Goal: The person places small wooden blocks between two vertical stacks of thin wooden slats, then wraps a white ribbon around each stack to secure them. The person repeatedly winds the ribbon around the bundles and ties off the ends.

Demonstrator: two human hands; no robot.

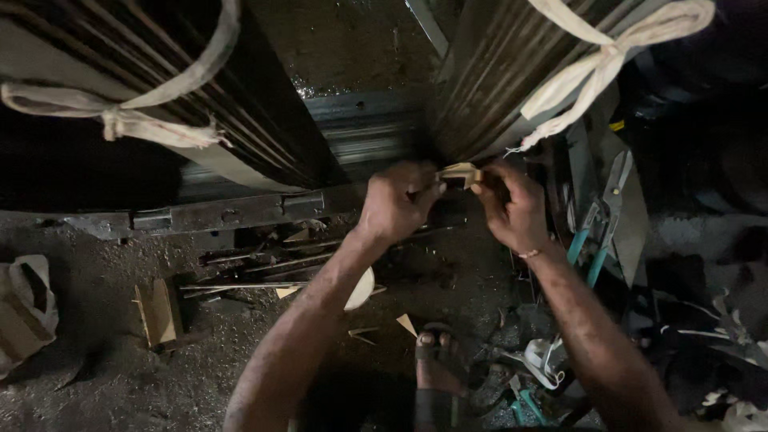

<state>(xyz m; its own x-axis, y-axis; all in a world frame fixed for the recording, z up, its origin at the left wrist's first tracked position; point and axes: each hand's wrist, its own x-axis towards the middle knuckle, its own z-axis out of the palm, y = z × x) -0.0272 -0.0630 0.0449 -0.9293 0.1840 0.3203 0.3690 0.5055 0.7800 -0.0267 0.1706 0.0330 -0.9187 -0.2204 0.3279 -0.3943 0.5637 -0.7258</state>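
Gritty floor; wooden wedge (459, 172) pointing right.

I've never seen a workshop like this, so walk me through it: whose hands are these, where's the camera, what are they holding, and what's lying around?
The one picture comes from a camera worn on the person's head, looking down. The left hand and right hand together pinch a small pale wooden piece against the lower end of a big ribbed coil tied with cloth strips. A second tied coil stands to the left. On the dirty floor lie thin metal rods, wood scraps and teal-handled snips. A sandalled foot shows below.
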